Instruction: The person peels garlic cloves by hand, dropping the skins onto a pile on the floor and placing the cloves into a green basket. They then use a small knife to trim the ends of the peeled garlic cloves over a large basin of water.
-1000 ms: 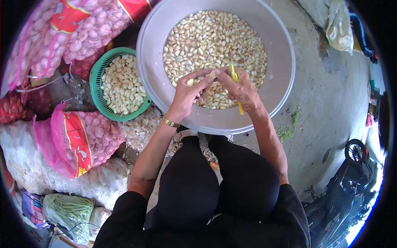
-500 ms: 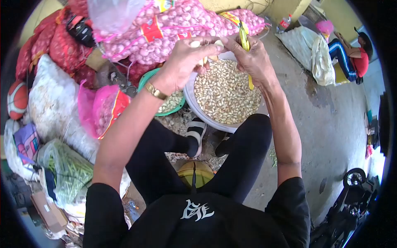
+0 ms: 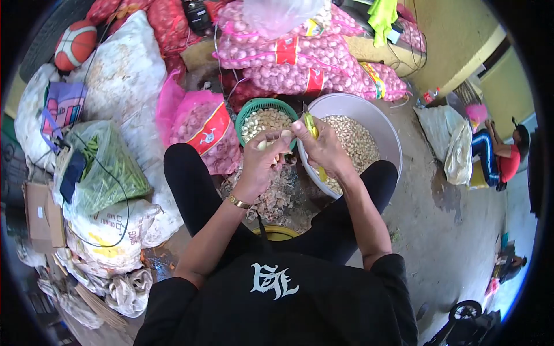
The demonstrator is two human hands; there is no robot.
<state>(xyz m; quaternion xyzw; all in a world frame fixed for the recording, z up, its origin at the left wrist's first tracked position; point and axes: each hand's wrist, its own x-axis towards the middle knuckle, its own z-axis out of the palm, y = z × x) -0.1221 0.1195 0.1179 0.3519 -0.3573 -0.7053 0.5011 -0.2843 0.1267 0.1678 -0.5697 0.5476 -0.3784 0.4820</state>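
Observation:
My left hand (image 3: 259, 167) is closed around several pale garlic cloves (image 3: 262, 145), held at its fingertips. Close beside it on the right, my right hand (image 3: 328, 149) grips a yellow cutter knife (image 3: 311, 126), its blade end pointing up and away from me. The two thumbs are near each other, and one clove shows between them. Beyond my left hand stands a green plastic basket (image 3: 239, 128) with peeled cloves in it. A large whitish basin (image 3: 395, 135) holding many cloves is partly hidden behind my right hand and forearm.
Garlic peelings (image 3: 271, 203) lie on the floor between my legs, by a yellow bucket (image 3: 277, 233). Pink net sacks of garlic (image 3: 332, 60) are piled ahead. White sacks (image 3: 124, 60) and a bag of green vegetables (image 3: 112, 173) stand at left. A person (image 3: 508, 153) sits at far right.
My view has shifted, so the sacks and basin appear lower and further right. Both hands have moved from above the basin towards me and left, near the green basket, still holding cloves and knife.

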